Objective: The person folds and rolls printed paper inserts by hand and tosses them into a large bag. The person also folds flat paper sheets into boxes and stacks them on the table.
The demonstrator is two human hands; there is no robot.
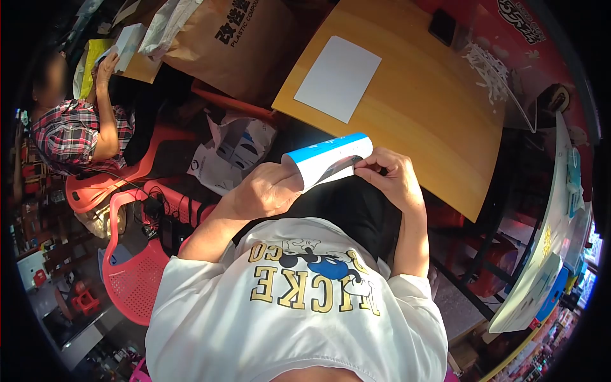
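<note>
A blue and white printed sheet (328, 151), bent over into a curve, is held above my lap. My left hand (267, 190) grips its left end, with some fingertips hidden inside the curve. At the other end, my right hand (391, 175) pinches the lower corner between thumb and fingers. Just beyond the sheet, a white sheet or stack of paper (337, 79) lies flat on the wooden table (433, 121).
A dark phone (443, 27) and white paper strips (489, 73) lie toward the table's far right. A large brown paper sack (235, 44) stands at the back left. Red plastic chairs (137, 280) are on the left, where another person (83, 134) handles a white box.
</note>
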